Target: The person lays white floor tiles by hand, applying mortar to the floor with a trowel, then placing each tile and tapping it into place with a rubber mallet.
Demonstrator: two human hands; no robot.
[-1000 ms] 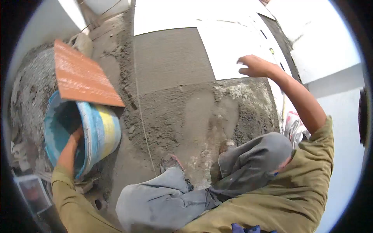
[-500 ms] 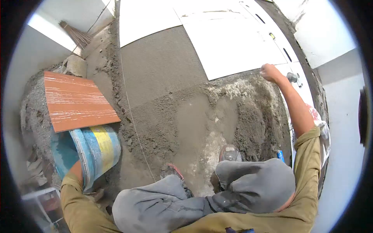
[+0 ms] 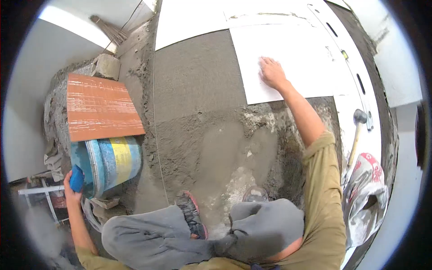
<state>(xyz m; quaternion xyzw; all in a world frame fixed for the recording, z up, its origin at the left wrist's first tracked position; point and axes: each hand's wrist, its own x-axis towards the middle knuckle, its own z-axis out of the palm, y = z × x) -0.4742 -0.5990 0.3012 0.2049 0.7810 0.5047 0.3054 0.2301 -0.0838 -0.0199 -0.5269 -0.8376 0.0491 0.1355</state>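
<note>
My left hand (image 3: 70, 186) is closed around a blue sponge-like block (image 3: 77, 179) at the left, beside the mouth of a blue bucket with a yellow band (image 3: 120, 159). The bucket lies on its side. My right hand (image 3: 272, 73) rests palm down on a white tile (image 3: 306, 63), its fingers spread and nothing in its grasp. Left of that tile is smoothed grey mortar (image 3: 198, 76). A reddish-brown tile (image 3: 102, 108) lies tilted against the bucket's upper side.
A long level (image 3: 345, 56) and a mallet (image 3: 359, 118) lie on white tiles at the right. Near them stands a plastic sack (image 3: 366, 202). A string (image 3: 156, 135) runs over the mortar. A concrete block (image 3: 106, 67) and a twig broom (image 3: 108, 29) are at upper left.
My left hand has come out of the bucket with the blue block in it. My right hand has moved left from the tile's corner onto its face and opened. The view has shifted.
</note>
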